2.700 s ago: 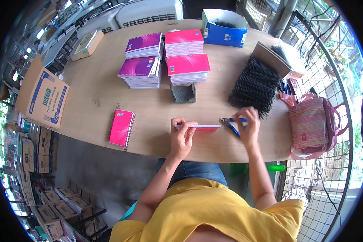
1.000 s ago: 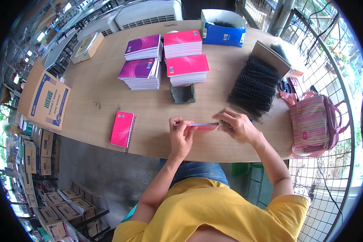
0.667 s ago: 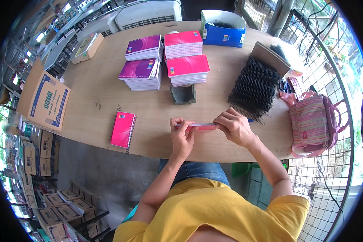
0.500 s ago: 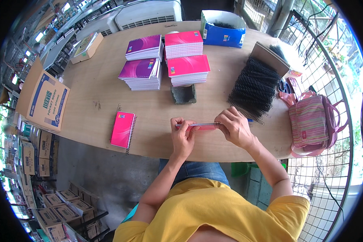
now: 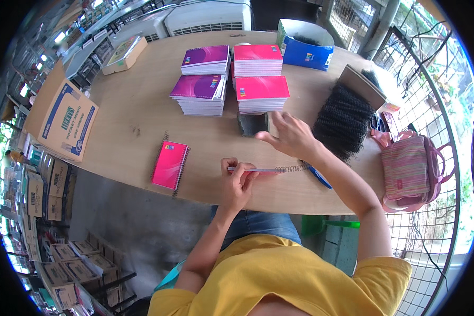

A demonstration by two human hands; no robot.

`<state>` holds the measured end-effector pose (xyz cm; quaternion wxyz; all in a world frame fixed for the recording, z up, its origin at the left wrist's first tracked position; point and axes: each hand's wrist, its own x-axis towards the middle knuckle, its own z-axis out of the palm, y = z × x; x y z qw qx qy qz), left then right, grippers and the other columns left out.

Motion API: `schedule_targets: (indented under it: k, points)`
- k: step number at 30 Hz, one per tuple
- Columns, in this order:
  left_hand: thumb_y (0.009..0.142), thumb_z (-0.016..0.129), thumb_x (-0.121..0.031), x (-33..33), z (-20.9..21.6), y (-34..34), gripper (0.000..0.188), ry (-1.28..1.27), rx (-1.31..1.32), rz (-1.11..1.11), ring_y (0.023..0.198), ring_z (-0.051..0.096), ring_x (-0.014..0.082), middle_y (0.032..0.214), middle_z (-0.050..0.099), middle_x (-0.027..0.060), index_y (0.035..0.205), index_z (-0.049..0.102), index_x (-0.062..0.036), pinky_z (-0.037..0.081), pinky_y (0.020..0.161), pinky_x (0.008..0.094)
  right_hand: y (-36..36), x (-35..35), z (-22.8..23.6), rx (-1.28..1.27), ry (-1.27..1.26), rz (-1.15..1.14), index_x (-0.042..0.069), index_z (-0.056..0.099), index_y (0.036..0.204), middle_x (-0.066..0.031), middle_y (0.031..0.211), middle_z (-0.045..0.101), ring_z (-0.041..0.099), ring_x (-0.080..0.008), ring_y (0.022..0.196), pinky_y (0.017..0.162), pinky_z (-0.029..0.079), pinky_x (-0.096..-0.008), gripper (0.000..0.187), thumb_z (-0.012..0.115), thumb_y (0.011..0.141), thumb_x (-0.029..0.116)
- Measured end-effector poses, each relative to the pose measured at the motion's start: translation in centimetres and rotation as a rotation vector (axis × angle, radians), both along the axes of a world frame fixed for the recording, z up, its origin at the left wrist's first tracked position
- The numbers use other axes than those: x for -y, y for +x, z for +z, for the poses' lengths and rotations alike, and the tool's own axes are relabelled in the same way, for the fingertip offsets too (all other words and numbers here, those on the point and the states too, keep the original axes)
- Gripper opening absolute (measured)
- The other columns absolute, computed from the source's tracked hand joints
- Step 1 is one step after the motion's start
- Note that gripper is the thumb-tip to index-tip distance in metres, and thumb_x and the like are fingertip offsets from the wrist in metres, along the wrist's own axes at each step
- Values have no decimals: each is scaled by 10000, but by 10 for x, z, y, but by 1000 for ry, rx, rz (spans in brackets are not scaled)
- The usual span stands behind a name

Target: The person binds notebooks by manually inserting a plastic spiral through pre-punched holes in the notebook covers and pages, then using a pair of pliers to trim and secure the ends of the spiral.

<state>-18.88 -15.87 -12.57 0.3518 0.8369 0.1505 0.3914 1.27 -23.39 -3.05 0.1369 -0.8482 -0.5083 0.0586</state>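
Observation:
My left hand pinches a thin pocket memo pad held edge-on above the table. A dark wire spiral sits in the pad's edge and sticks out past its right end. Off the pad, my right hand reaches forward with fingers apart and nothing visible in it. It is beside a small dark square dish, partly covering its right side. Under my right forearm lies a blue-handled tool, partly hidden. To the left, a pink spiral memo pad lies flat, wire protruding at both ends.
Purple-covered stacks and pink-covered stacks of pads stand beyond the dish. Many black spirals are piled at right, near a striped bag. A blue box stands at the back, an open carton at the left edge.
My right hand has let go of the pad's right end and moved forward to the dish, exposing the wire spiral and the blue-handled tool. My left hand keeps its hold. The view has shifted slightly.

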Motion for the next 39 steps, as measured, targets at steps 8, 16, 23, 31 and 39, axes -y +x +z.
schedule_targets:
  k: [8, 16, 23, 31, 39]
  points:
    - [754, 874, -343, 0, -5, -2, 458, 101, 24, 24, 936, 492, 319, 923, 570, 105, 1020, 611, -80, 460, 797, 452, 13, -63, -55, 152, -197, 100, 26, 543, 1335, -283, 1188, 627, 572, -403, 1194, 1010, 464, -515, 688, 602, 912, 566]
    - [723, 894, -369, -2, -11, 9, 588, 8, 75, -16, 884, 484, 296, 916, 513, 93, 1015, 498, -49, 442, 777, 434, 41, 77, -23, -847, -183, 335, 155, 614, 1397, -209, 1262, 602, 531, -311, 1203, 1068, 413, -395, 556, 576, 946, 478]
    - [725, 896, -354, -2, -10, 20, 585, 2, 102, -40, 860, 486, 281, 919, 479, 97, 1001, 479, -50, 436, 752, 409, 35, 79, -21, -813, 15, 345, -11, 700, 1241, -224, 1342, 552, 535, -307, 1219, 1074, 393, -377, 729, 710, 763, 538]
    - [729, 900, -323, 0, -9, 26, 604, -10, 86, -77, 862, 489, 284, 933, 486, 104, 1035, 461, -43, 444, 752, 422, 38, 80, -22, -1066, 154, 282, -89, 686, 1205, -159, 1379, 554, 567, -282, 1219, 1057, 425, -368, 715, 701, 817, 511]
    - [743, 894, -330, 4, -9, 37, 624, -16, 81, -108, 869, 491, 280, 944, 478, 108, 1064, 443, -43, 450, 763, 435, 35, 69, -33, -1269, 321, 562, -5, 720, 1183, -172, 1348, 592, 607, -291, 1174, 1013, 464, -387, 550, 633, 928, 473]
